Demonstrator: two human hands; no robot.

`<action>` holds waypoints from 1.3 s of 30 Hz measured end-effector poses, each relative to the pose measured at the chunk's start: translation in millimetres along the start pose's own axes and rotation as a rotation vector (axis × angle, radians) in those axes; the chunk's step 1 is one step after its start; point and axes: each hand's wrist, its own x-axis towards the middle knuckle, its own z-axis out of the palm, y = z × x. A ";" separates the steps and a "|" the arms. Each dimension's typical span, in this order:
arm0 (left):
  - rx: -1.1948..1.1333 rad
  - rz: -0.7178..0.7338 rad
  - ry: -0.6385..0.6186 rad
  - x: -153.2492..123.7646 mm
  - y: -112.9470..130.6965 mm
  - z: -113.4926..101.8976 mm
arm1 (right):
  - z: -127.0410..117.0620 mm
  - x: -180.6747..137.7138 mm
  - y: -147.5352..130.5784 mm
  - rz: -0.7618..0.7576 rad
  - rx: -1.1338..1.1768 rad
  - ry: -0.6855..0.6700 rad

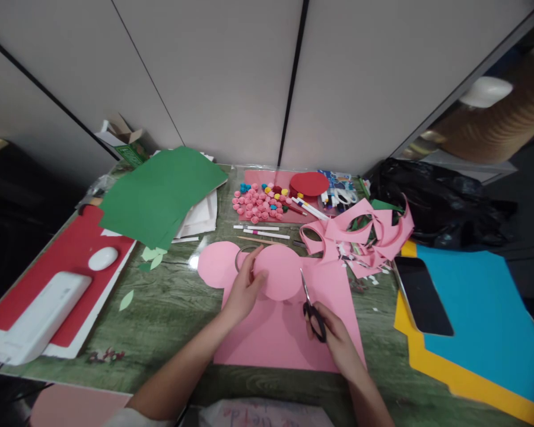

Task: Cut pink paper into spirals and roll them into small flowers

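Observation:
My left hand (244, 287) rests on a pink paper circle (281, 270), fingers closed on its left edge, holding it over a large pink sheet (289, 338). Black-handled scissors (310, 302) are gripped in my right hand (333, 335), blades pointing up at the circle's right side. A second pink circle (216, 265) lies to the left, and a roll of tape (244, 252) shows partly behind my left fingers.
Pink paper offcuts (365, 234), small paper roses (260, 204), markers (267, 232) and a red disc (309, 184) sit at the back. Green sheets (160, 193) lie left, a phone (422, 293) on blue and yellow sheets right, a white mouse (102, 258) on red paper.

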 end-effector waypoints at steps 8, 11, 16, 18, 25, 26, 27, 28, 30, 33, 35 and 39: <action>-0.016 0.000 -0.031 -1.1 -1.9 0.4 | -0.5 -1.7 -2.2 -0.026 0.038 0.003; -0.019 -0.015 -0.057 -2.2 -2.3 0.9 | -0.4 -2.9 -1.9 -0.020 0.056 0.002; -0.027 -0.007 -0.076 -2.5 -1.9 1.2 | 0.0 -3.2 -1.4 -0.021 0.050 0.012; -0.030 -0.003 -0.074 -2.2 -2.0 0.8 | 0.1 -2.7 -2.0 -0.020 0.041 0.010; -0.006 0.009 -0.079 -2.2 0.7 -1.2 | 0.0 -0.6 -3.8 -0.014 0.002 0.014; -0.003 0.010 -0.081 -2.0 1.3 -1.5 | 0.0 -0.5 -3.8 -0.011 0.002 0.016; -0.002 0.012 -0.083 -1.7 1.8 -1.9 | 0.0 -0.3 -3.7 -0.009 0.002 0.016; 0.000 0.014 -0.084 -1.4 2.1 -2.3 | 0.1 -0.2 -3.6 -0.008 0.001 0.015; 0.009 0.021 -0.088 -0.8 2.6 -3.1 | 0.2 0.0 -3.6 -0.007 -0.005 0.013; 0.029 0.027 -0.088 -0.1 3.3 -4.7 | 0.4 0.0 -4.0 -0.008 -0.017 0.019; 0.046 0.030 -0.087 0.4 3.9 -6.0 | 0.3 -0.1 -4.4 -0.009 -0.022 0.016; 0.066 0.026 -0.099 2.0 5.1 -9.1 | -0.3 -0.5 -4.5 -0.009 -0.021 0.003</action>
